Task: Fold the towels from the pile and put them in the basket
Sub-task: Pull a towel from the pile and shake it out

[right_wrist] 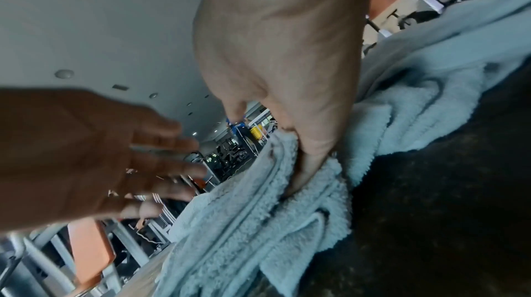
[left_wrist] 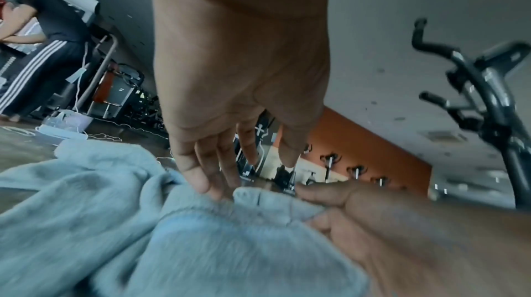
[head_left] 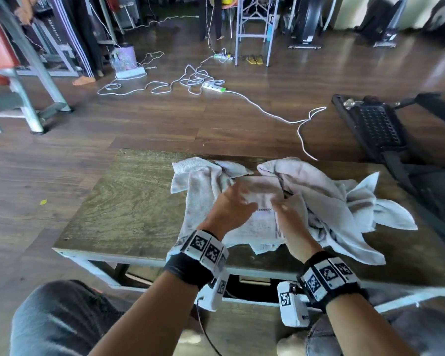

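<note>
A pale grey towel [head_left: 257, 224] lies partly flattened at the middle of the wooden table [head_left: 129, 201]. My left hand [head_left: 238, 194] hovers over it with straight, spread fingers. In the left wrist view those fingertips [left_wrist: 207, 186] touch the towel's raised edge [left_wrist: 258, 199]. My right hand [head_left: 280, 204] pinches a fold of the same towel. In the right wrist view its fingers [right_wrist: 304, 170] are dug into the fold [right_wrist: 244, 222], while the left hand [right_wrist: 115, 154] shows blurred and open. A rumpled pile of towels [head_left: 344, 201] lies to the right, and another towel [head_left: 198, 176] is bunched to the left.
White cables and a power strip [head_left: 213, 87] trail across the wood floor beyond the table. A metal frame [head_left: 36, 98] stands at the far left and a black perforated frame [head_left: 375, 127] at the right. A person in striped trousers [left_wrist: 37, 70] stands far left.
</note>
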